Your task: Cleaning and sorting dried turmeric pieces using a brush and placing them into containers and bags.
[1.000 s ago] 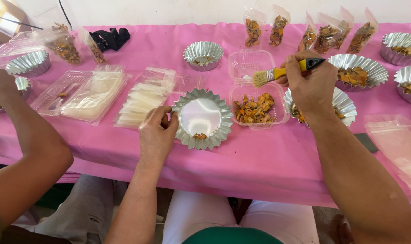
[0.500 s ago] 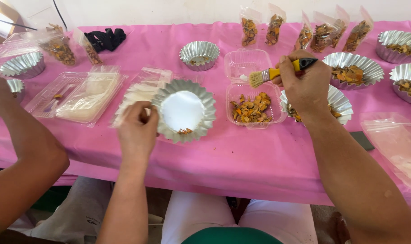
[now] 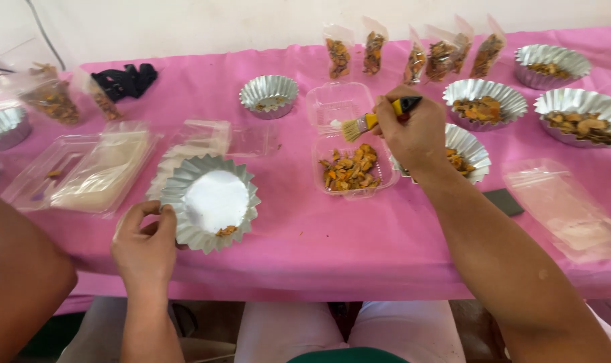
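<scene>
While the right hand (image 3: 413, 134) grips a brush (image 3: 373, 121), the left hand (image 3: 144, 245) pinches the foil dish (image 3: 210, 202).

The person's left hand (image 3: 144, 249) and right hand (image 3: 413, 134) are both bare; the forearms behind them are bare as well, uncovered from the wrist to the lower edge of the view, with no cloth over them on the near side of the pink table (image 3: 305, 235); the right forearm (image 3: 514, 269) looks thick and carries a tiny pale speck partway along; the fingernails on the left hand are short and plain. Below the table's near edge the lap shows; the trousers (image 3: 386, 329) are pale, close to white, smooth over both thighs; between them, lowest of all beneath the table, sits a strip of a dark green top (image 3: 349, 355).
</scene>
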